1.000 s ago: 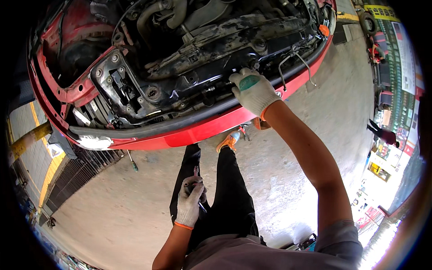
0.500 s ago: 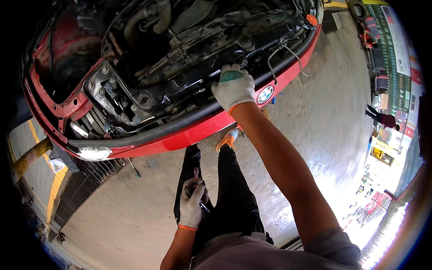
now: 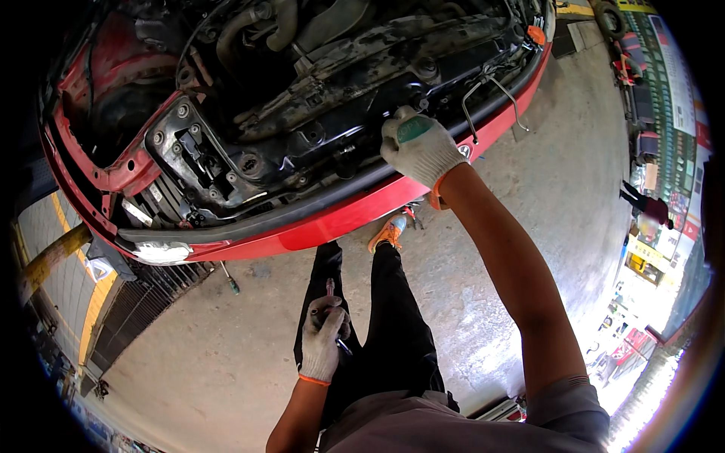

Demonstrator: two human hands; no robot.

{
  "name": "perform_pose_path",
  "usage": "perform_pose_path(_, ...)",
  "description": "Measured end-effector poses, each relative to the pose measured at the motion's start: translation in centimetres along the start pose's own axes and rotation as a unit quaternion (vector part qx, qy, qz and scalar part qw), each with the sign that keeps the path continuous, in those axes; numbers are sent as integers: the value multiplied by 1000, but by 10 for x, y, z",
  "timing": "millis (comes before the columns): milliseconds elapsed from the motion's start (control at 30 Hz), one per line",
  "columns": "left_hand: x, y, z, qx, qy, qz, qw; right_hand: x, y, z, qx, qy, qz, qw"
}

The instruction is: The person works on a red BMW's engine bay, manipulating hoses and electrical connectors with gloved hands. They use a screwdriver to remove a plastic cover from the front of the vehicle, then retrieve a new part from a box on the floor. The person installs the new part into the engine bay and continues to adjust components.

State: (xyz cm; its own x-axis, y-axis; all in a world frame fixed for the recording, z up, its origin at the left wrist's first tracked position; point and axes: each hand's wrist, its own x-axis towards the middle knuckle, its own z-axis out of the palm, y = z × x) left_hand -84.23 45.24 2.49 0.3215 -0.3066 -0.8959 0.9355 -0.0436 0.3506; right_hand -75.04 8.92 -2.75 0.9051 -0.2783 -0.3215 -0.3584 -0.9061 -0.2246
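Note:
My right hand, in a white knit glove with a green patch, is over the black front panel of a red car's open engine bay. Its fingers are curled closed, and the glove hides whatever they may hold. Part of the round badge on the red bumper is covered by this hand. Lower down, in front of my legs, my left hand wears a matching glove and is closed around a slim metal hand tool. The tool's shaft sticks up past the fingers, and its dark end shows below the palm.
A bent metal rod hooks over the bumper's right part. A screwdriver hangs or lies near the floor grate at left. My orange shoe is under the bumper. Along the right side are a person, a tyre and shelving.
My right hand has moved right along the front panel, its fingers more curled, and now covers more of the badge. The left hand keeps its hold on the tool. The view has shifted slightly.

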Motion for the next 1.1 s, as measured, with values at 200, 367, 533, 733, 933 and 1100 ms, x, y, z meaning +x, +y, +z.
perform_pose_path(200,2,-2,4,-1,-2,4,1000,0,8,7,8,61,-68,996)
perform_pose_path(367,2,0,7,-13,-23,-1,1000,-5,13,13,167,176,10,970)
perform_pose_path(533,3,3,11,-15,4,7,1000,-44,21,-14,802,153,202,541)
perform_pose_path(733,5,6,12,8,-2,-2,1000,-68,5,-26,793,123,279,527)
perform_pose_path(933,6,2,18,8,-11,4,1000,-23,-52,-26,140,-52,191,970)
perform_pose_path(1100,3,1,16,-15,-22,-1,1000,7,-78,-7,67,-89,215,970)
